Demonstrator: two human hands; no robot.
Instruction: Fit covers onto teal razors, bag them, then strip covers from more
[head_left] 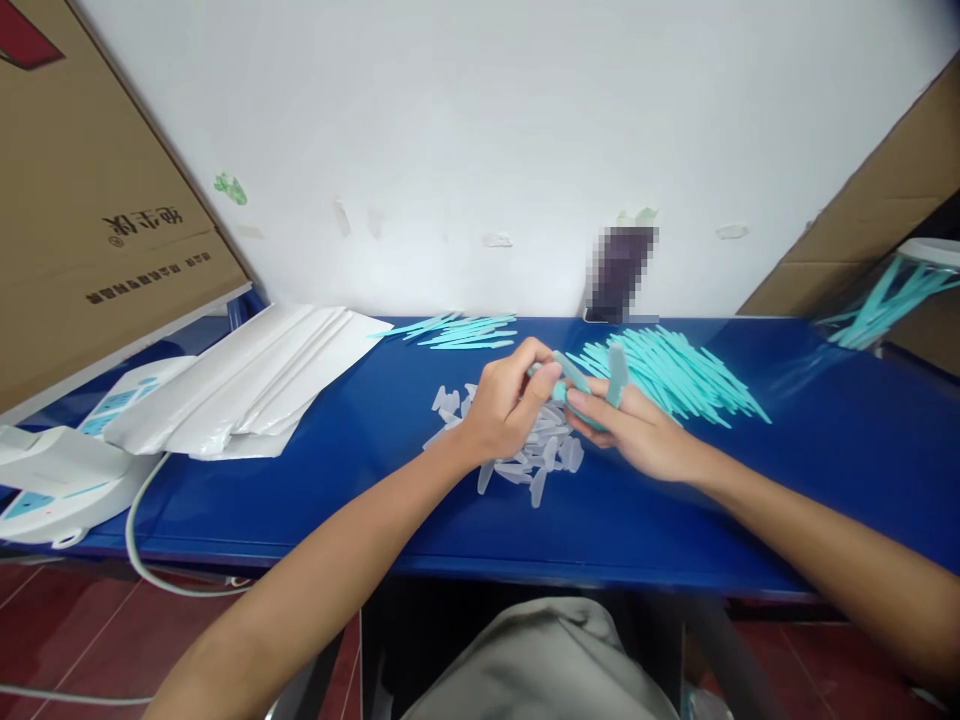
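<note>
In front of me, my left hand (504, 402) is closed, its thumb and fingertips pinching at the end of a slim turquoise stick that looks like an eyebrow razor. My right hand (643, 432) holds several of these razors, and a pale translucent cap (617, 372) sticks up from its fingers. Another covered end (571, 372) points toward my left hand. How many razors are in the grip is hidden by the fingers. Under the hands lies a loose pile of translucent caps (551, 452). Just behind my right hand is a large heap of turquoise razors (686, 375).
A smaller group of turquoise razors (472, 331) lies near the wall. White plastic bags (247, 385) and a white device (67, 490) with a cable are on the left. A phone (619, 275) leans on the wall. A clear tub (892, 300) stands right. Cardboard (97, 200) rises at left.
</note>
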